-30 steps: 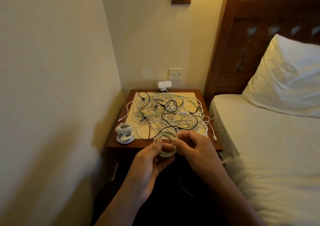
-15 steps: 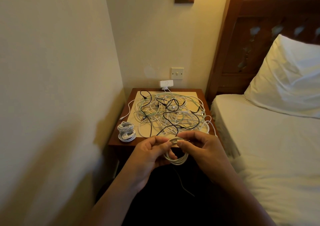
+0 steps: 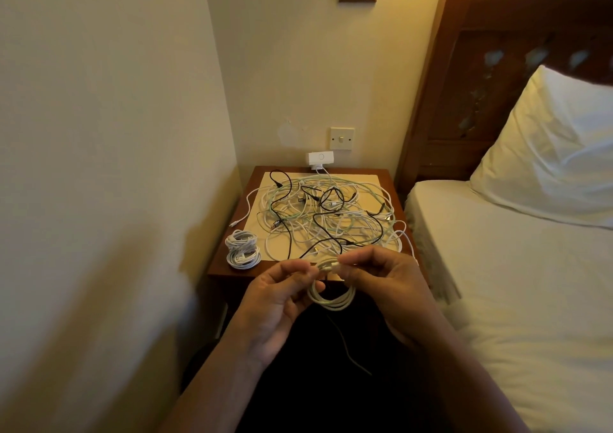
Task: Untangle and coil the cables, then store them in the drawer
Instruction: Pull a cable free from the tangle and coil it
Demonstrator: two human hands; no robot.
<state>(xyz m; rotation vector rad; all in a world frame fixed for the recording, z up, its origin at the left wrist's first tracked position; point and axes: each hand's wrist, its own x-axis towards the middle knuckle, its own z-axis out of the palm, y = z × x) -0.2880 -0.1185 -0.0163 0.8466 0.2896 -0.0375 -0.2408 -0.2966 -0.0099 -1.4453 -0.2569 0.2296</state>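
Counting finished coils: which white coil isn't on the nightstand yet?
The white coil held by left hand and right hand; the other coiled bundles lie front-left on the nightstand.

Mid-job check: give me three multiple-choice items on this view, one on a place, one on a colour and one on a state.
1. Where do the finished coils lie?
A in a drawer; B on the nightstand's front left corner; C on the floor.
2. What colour is the held coil?
A black; B white; C red.
3. Which hand grips the held coil?
A left only; B right only; C both.

Answers:
1. B: they sit on the wood beside the cable tangle.
2. B: its loops show pale white.
3. C: the left hand and the right hand both pinch its top.
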